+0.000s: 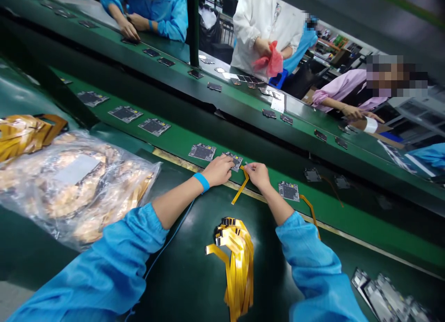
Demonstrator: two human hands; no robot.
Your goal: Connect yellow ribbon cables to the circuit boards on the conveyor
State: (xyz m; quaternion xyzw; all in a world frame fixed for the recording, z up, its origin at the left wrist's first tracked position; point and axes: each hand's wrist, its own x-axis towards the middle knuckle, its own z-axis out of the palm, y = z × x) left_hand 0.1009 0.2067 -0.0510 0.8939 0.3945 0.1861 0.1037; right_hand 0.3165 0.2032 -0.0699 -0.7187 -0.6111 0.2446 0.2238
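Observation:
On the green conveyor belt lies a grey circuit board [237, 162], its left part covered by the fingers of my left hand [219, 170], which grip it. My right hand [257, 175] is closed in a pinch at the board's right edge, on the end of a yellow flat flex cable [239, 191]. The cable's free end hangs over the belt's near edge; the pinched end is hidden by my fingers. Nearer to me, a bundle of yellow flex cables [239, 261] with black connectors lies on the dark green table. My left wrist wears a blue corded band [201, 183].
Another board [202, 151] sits just left, and a board with a cable attached [289, 191] lies to the right. A plastic bag of flex cables [79, 173] is at left; stacked boards [389, 296] at lower right. Co-workers [267, 29] stand or sit across the line.

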